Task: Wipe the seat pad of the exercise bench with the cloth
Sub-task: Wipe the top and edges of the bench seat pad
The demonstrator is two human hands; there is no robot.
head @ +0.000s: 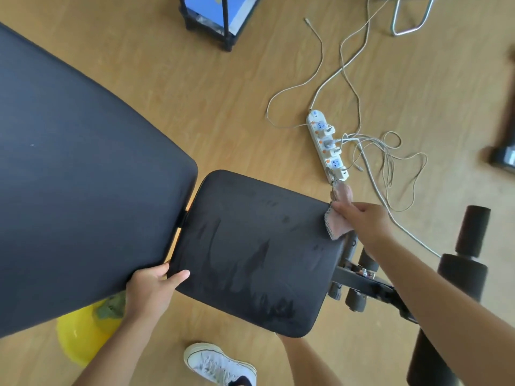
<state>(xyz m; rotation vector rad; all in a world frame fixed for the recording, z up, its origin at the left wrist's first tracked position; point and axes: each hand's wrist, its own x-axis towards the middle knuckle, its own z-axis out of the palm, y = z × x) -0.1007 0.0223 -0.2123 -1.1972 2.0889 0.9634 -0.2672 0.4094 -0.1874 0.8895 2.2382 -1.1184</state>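
We are mid-wipe: our right hand point(362, 221) pinches the cloth point(338, 215) at the far right corner of the seat pad point(250, 252), which lies just beside the backrest point(83, 174). Our left hand point(152, 291) grips the pad's near-left corner, thumb on top. Damp streaks cover most of the pad (the job looks nearly done). Next, we judge, one more pass along the edges. The wooden floor point(223, 107) holds a power strip point(327, 144) and loose cables.
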